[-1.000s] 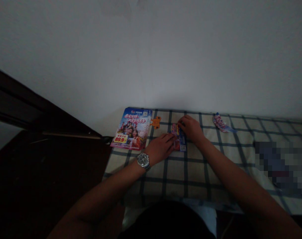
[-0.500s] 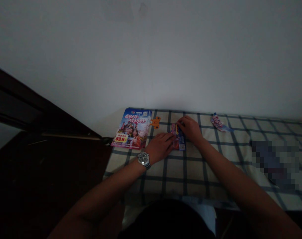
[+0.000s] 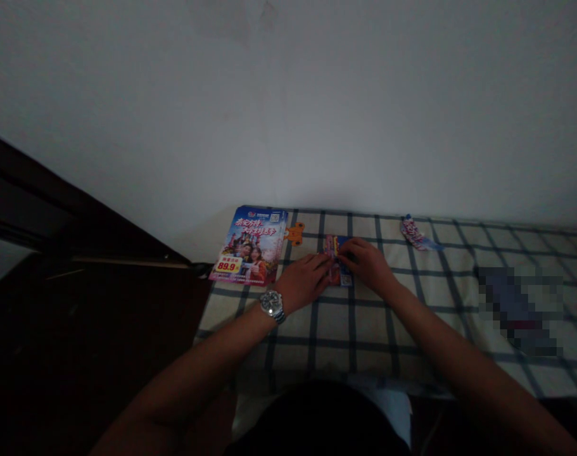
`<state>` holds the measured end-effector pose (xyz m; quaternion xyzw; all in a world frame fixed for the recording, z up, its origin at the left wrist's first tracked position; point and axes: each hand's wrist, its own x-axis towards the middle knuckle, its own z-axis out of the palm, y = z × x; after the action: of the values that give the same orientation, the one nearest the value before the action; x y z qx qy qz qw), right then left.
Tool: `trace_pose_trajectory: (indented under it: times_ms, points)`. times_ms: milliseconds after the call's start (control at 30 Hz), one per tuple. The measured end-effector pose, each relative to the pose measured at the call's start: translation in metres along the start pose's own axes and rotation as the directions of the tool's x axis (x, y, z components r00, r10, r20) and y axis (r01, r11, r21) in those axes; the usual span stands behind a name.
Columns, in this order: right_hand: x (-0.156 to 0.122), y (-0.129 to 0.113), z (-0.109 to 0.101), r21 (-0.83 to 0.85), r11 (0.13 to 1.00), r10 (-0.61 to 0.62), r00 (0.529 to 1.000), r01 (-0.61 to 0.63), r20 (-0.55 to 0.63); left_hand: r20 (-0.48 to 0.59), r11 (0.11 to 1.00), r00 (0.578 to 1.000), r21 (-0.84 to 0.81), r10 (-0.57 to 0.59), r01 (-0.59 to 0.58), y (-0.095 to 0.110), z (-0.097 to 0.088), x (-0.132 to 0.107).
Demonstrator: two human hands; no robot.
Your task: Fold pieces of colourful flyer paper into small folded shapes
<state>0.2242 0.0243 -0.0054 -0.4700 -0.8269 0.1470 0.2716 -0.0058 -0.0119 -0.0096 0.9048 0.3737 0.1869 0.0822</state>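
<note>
A small folded flyer [image 3: 346, 278] in blue and pink lies on the checked cloth in front of me. My left hand [image 3: 307, 277], with a metal watch at the wrist, rests on its left part, fingers stretched out flat. From the other side my right hand [image 3: 363, 258] reaches the flyer's middle, its thumb and fingers pinched together there. Both hands cover part of the paper. To the left sits a stack of printed flyers [image 3: 250, 244], with a cartoon-like orange cutout [image 3: 295, 234] beside it.
A crumpled pink, white and blue item [image 3: 414, 234] lies toward the back right. Farther right is a blurred-out dark object [image 3: 516, 310]. The checked cloth [image 3: 288, 342] meets a pale wall [image 3: 317, 114] behind, and dark floor [image 3: 102, 329] shows on the left.
My right hand has slid toward me along the flyer, from near its top edge to about its middle. My left hand stays on the paper.
</note>
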Motion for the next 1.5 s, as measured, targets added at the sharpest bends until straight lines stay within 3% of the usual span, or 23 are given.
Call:
trace_pose_trajectory:
  times_ms: [633,1500]
  points:
    - [-0.006,0.004,0.009,0.011,1.000,-0.016,0.999,0.016,-0.051,0.012,1.000,1.000,0.015,-0.019,0.019,0.001,-0.001,0.001]
    - [-0.038,0.005,0.005,-0.046,0.991,-0.120,0.992,0.122,0.034,0.005,0.999,0.999,0.007,-0.034,0.034,0.002,-0.003,0.000]
